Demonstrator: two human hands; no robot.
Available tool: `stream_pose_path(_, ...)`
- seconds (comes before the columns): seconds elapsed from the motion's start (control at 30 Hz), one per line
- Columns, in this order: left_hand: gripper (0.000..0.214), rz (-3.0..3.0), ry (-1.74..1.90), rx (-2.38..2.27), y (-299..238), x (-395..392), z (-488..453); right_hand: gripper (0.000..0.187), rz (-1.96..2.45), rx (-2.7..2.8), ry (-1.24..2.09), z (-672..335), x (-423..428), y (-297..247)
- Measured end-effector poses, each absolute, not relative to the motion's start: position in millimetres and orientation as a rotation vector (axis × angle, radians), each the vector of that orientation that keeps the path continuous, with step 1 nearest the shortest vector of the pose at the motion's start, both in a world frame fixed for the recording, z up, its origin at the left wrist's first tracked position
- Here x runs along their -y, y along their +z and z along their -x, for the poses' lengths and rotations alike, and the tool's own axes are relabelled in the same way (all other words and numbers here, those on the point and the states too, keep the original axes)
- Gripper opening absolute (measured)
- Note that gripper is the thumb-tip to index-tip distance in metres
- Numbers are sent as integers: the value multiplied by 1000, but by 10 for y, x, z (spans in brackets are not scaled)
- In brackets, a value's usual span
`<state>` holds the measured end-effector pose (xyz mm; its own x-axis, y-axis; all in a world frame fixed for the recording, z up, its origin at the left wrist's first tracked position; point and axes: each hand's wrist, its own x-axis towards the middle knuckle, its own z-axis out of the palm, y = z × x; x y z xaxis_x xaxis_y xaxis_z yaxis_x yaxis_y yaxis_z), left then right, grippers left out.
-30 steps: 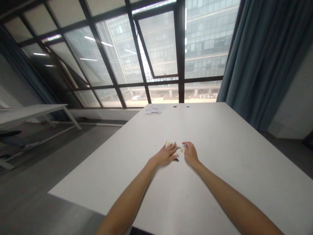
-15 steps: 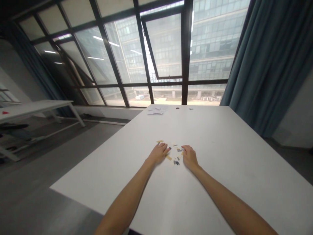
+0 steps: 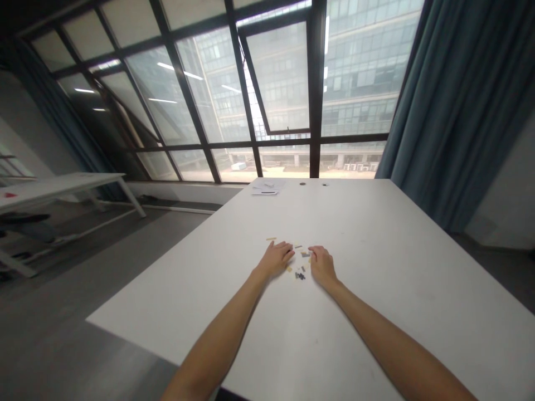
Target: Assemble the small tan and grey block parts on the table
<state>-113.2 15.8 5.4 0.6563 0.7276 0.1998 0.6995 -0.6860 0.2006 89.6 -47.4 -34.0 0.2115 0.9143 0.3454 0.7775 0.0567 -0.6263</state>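
My left hand (image 3: 277,258) lies low over the white table (image 3: 234,312), its fingers stretched out and apart. A small dark piece shows by its index fingertip; whether the fingers touch it is unclear. Across from it, my right hand (image 3: 323,265) rests on its side, fingers loosely bent and nothing visible in them. Small flat building-brick-like pieces lie between the hands: a grey strip (image 3: 298,247), a grey piece (image 3: 306,255) near my right fingertips, and a dark cluster (image 3: 300,275) closer to me. A yellow piece (image 3: 289,269) sits beside my left thumb, and a yellow strip (image 3: 271,239) beyond that hand.
Papers with a dark pen-like item (image 3: 266,192) lie at the table's far left corner. Two small round dark spots (image 3: 302,184) mark the far edge. Another white table (image 3: 83,181) stands at left; windows are ahead, and a blue curtain (image 3: 451,111) hangs at right.
My left hand has shifted slightly, covering more of the nearby yellow piece and uncovering the far yellow strip. The dark piece at its fingertips shows farther forward. My right hand has barely moved.
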Motion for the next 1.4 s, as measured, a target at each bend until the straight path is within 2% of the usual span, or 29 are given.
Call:
stream_pose_path(0.1,48,-2743,432,-1068,62,-149,1072,41,1728,1583,238,-902,476,-334)
stream_pose_path(0.23,52,-2645,554,-1400,45,-277,1186,45,1722,1611,242,-894,482,-329)
stream_pose_path(0.37,50,-2575,393,-1517,5,-383,1334,50,1722,1692,227,-878,488,-342)
stream_pose_path(0.53,49,-2637,506,-1274,56,-299,1263,52,1703,1672,303,-904,470,-384)
stream_pose_path(0.7,47,-2727,583,-971,118,-92,1121,50,1530,1260,468,-971,317,-512)
stream_pose_path(0.83,50,-2908,446,-728,62,152,867,47,1254,908,529,-1031,159,-624)
stream_pose_path(0.97,56,-3071,229,-573,-55,316,577,52,1125,722,494,-1176,51,-633)
stream_pose_path(1.07,54,-3096,155,-668,-91,232,499,55,1151,685,401,-1300,24,-599)
stream_pose_path(1.23,53,-3004,115,-1131,-28,-127,582,56,1250,772,350,-1317,90,-531)
stream_pose_path(1.4,51,-2897,163,-1383,-55,-210,728,57,1319,853,329,-1226,153,-454)
